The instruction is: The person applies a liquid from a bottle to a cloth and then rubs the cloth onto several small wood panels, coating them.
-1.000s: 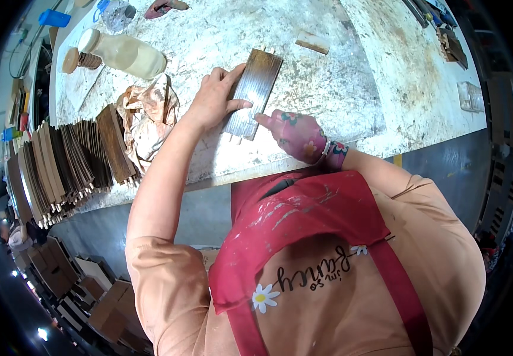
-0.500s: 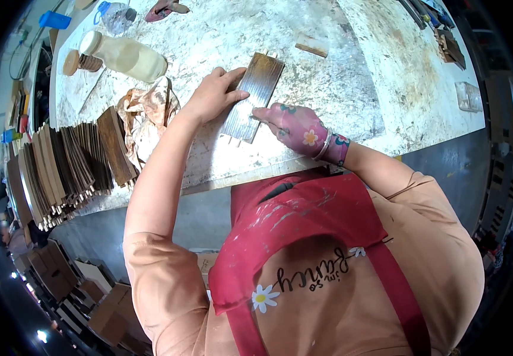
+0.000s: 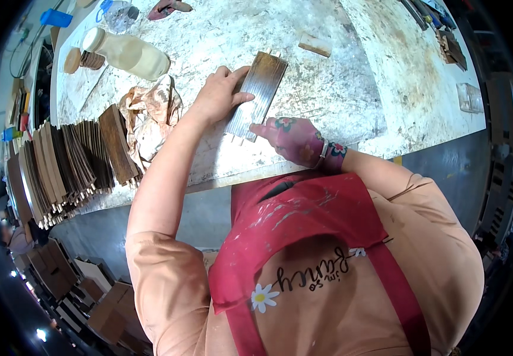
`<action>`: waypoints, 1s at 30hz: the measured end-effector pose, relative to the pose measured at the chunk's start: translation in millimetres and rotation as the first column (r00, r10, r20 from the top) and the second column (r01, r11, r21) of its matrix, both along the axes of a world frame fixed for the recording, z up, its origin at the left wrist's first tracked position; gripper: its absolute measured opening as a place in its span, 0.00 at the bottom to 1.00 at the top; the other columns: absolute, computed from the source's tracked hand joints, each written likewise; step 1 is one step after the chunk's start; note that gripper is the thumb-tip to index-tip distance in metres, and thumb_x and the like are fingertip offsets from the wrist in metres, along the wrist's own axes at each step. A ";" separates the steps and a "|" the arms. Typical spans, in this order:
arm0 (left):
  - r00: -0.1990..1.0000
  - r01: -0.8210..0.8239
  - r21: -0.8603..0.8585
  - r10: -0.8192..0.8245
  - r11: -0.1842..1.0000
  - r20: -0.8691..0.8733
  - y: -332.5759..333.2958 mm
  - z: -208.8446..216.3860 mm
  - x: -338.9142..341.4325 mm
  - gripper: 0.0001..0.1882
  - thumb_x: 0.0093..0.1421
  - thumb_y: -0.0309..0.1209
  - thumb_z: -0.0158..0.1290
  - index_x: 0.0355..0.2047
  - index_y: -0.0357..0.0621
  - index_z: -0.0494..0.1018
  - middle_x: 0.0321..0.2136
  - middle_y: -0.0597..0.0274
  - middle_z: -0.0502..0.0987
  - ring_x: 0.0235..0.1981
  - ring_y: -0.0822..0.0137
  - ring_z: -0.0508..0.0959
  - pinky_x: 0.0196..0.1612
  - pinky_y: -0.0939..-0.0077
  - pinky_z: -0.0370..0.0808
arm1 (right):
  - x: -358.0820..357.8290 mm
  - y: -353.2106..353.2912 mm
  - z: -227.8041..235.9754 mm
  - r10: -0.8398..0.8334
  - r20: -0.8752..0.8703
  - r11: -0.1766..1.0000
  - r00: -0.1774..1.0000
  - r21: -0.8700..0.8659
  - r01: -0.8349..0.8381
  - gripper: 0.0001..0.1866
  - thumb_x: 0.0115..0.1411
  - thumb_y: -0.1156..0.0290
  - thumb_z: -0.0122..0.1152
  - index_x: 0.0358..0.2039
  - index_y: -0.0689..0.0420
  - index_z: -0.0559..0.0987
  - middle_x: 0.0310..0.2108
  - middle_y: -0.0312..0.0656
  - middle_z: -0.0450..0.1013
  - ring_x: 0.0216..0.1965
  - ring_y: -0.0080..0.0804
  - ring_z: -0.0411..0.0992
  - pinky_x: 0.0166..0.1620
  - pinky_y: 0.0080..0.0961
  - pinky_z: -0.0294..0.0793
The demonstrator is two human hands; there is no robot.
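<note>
A ribbed dark-brown wooden panel with short pegs at its ends lies tilted on the table in front of me. My bare left hand grips its left edge, the thumb on the face and the fingers along the side. Light glares off the panel's nearer half. My right hand, in a purple flowered glove, is closed, its fingertips on the panel's near right corner. Whatever those curled fingers may hold is hidden.
Similar panels stand in a row at the left, beside a stained crumpled cloth. Beyond are a jar of pale liquid, a clear jug and a small block. A clear container sits far right.
My right hand has slid toward me along the panel, to its near corner. The left hand and panel have shifted very slightly right.
</note>
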State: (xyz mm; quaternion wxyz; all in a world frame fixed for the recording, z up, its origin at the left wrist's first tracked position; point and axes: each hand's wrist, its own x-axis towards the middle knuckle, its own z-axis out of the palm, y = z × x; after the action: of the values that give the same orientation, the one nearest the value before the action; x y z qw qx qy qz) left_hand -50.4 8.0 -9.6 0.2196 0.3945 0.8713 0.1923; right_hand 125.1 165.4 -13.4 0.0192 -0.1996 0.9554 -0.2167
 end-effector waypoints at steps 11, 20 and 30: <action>0.640 -0.552 -0.043 0.389 0.833 -0.663 -131.4 12.8 40.8 0.34 0.61 0.50 0.54 0.65 0.60 0.61 0.63 0.47 0.60 0.63 0.43 0.59 0.60 0.45 0.61 | -52.6 52.2 20.3 -0.067 0.202 0.865 0.977 -0.477 0.157 0.22 0.64 0.60 0.52 0.55 0.57 0.74 0.51 0.49 0.74 0.49 0.44 0.75 0.52 0.32 0.73; 0.876 -0.341 0.291 0.414 0.894 -0.248 -51.3 50.9 52.0 0.19 0.60 0.29 0.55 0.53 0.44 0.73 0.49 0.50 0.74 0.49 0.49 0.74 0.53 0.60 0.71 | -121.9 76.1 -25.0 -0.148 0.621 0.172 0.770 -0.750 0.638 0.22 0.60 0.69 0.57 0.56 0.58 0.74 0.32 0.35 0.76 0.25 0.20 0.72 0.21 0.19 0.71; 0.947 -0.032 0.105 0.064 0.994 -0.313 -13.6 -4.2 120.4 0.24 0.59 0.34 0.55 0.57 0.52 0.70 0.58 0.57 0.68 0.62 0.46 0.62 0.59 0.50 0.60 | -117.3 46.7 -28.1 -0.207 0.515 0.418 0.832 -0.723 0.551 0.21 0.62 0.68 0.55 0.54 0.64 0.74 0.47 0.45 0.77 0.45 0.26 0.74 0.51 0.22 0.72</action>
State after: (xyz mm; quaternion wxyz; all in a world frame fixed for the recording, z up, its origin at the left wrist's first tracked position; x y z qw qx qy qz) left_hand 70.1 -5.6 -13.9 0.0528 0.4092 0.8941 0.1744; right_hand 7.8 212.0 -41.5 0.0368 0.0843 0.7234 -0.6843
